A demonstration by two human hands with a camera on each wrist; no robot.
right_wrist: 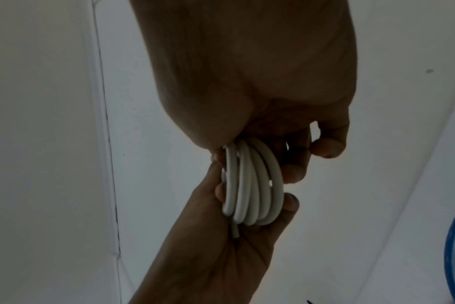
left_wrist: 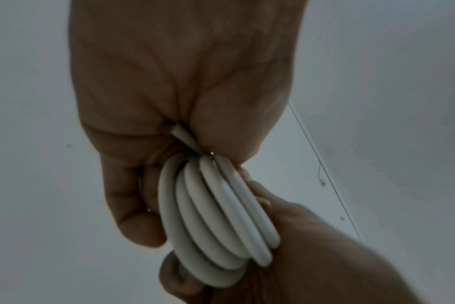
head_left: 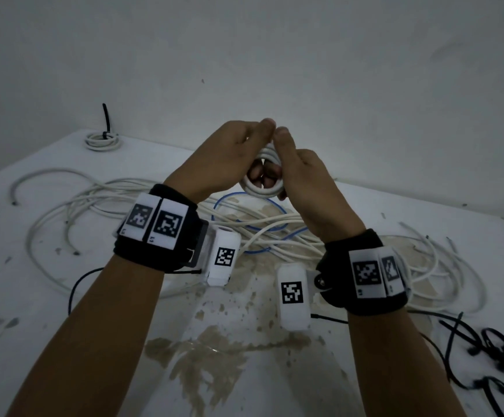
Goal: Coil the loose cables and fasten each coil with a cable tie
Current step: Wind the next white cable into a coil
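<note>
White tabletop [head_left: 49,296] strewn with loose white round cables [head_left: 100,194]; a tied white coil [head_left: 102,140] at 10 o'clock. Left hand [head_left: 226,158] and right hand [head_left: 308,188] both clasp a small white round-cable coil [head_left: 261,188], raised at centre. Likely light, springy, smooth; pinch across all loops.

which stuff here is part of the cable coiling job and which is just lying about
Job:
white coil gripped by left hand and right hand
loose white cables
blue cable
black cable ties
tied coil

Lying about:
peeling table
</note>
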